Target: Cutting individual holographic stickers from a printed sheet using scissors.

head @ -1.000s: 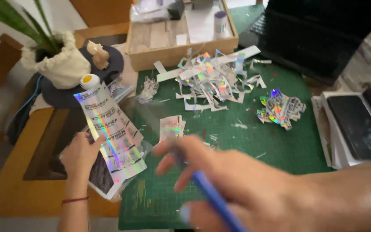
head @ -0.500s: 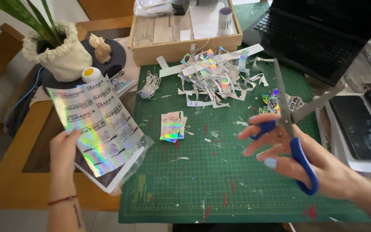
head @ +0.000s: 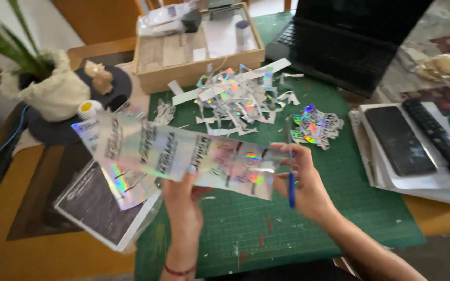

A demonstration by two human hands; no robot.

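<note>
Left hand (head: 180, 192) pinches the holographic sheet (head: 183, 156) by its lower edge, holding it above the green mat (head: 350, 208); its long axis runs left to right, tilting down rightward. Right hand (head: 303, 182) grips the sheet's right end and blue-handled scissors (head: 291, 179), blades up. Shiny scraps (head: 235, 99) lie beyond, before a wooden tray (head: 204, 73).

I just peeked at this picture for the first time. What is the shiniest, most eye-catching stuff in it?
A rainbow-shiny sticker sheet stretches across the middle, held up by the left hand and right hand. Behind it, a heap of shiny paper scraps lies on the green cutting mat.
</note>
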